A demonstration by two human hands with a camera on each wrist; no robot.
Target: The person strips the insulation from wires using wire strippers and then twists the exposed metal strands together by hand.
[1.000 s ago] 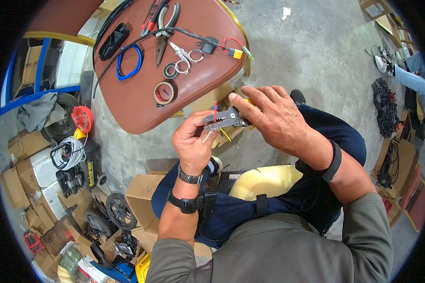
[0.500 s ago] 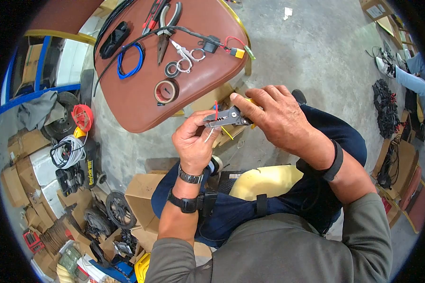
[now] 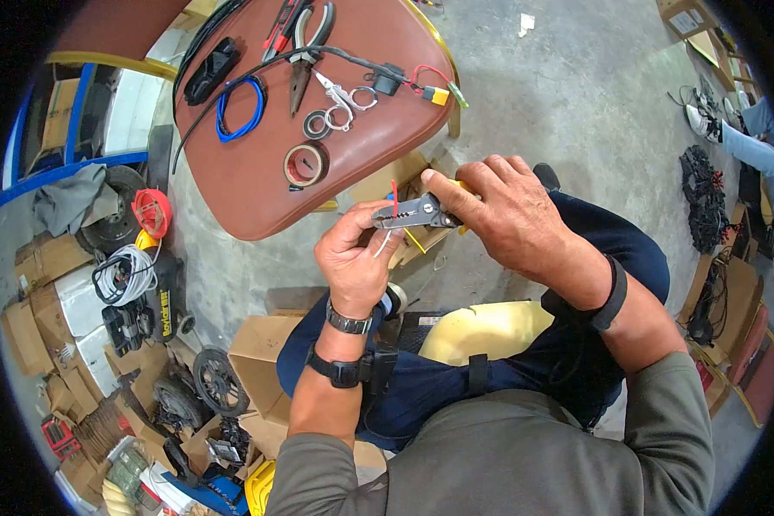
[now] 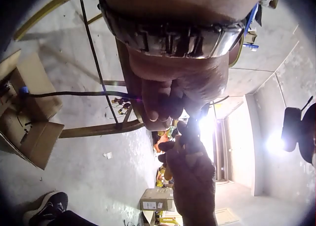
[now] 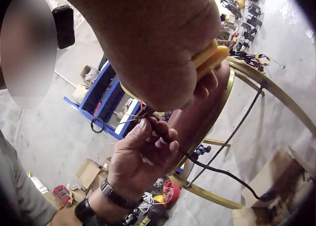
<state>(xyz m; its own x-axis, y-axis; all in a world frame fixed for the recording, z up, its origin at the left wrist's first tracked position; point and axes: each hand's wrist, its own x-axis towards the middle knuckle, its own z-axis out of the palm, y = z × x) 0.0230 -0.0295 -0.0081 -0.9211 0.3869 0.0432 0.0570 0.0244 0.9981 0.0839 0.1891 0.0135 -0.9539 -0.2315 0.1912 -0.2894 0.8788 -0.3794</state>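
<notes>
My right hand (image 3: 512, 211) grips a wire stripper (image 3: 413, 211) by its yellow handles (image 5: 213, 63). The tool's grey notched jaws point left, toward my left hand (image 3: 353, 254). Between thumb and fingers, the left hand pinches a black cable (image 5: 212, 167) close beside the jaws. From its end fan out thin wires: a red wire (image 3: 395, 191) standing up across the jaws, a white wire (image 3: 383, 244) angled down over the fingers, and a yellow wire (image 3: 415, 242) below the tool. The left fingers hide part of the cable end.
Ahead stands a chair with a brown seat (image 3: 232, 211). On it lie a tape roll (image 3: 320, 165), long-nose pliers (image 3: 299, 90), scissors (image 3: 338, 110), a blue wire coil (image 3: 223, 129) and a fused lead (image 3: 387, 80). A cardboard box (image 3: 254, 361) is by the left knee.
Both hands and the wire stripper stay almost in place, the tool still at the wires. The chair seat and its items shift slightly in the head view.
</notes>
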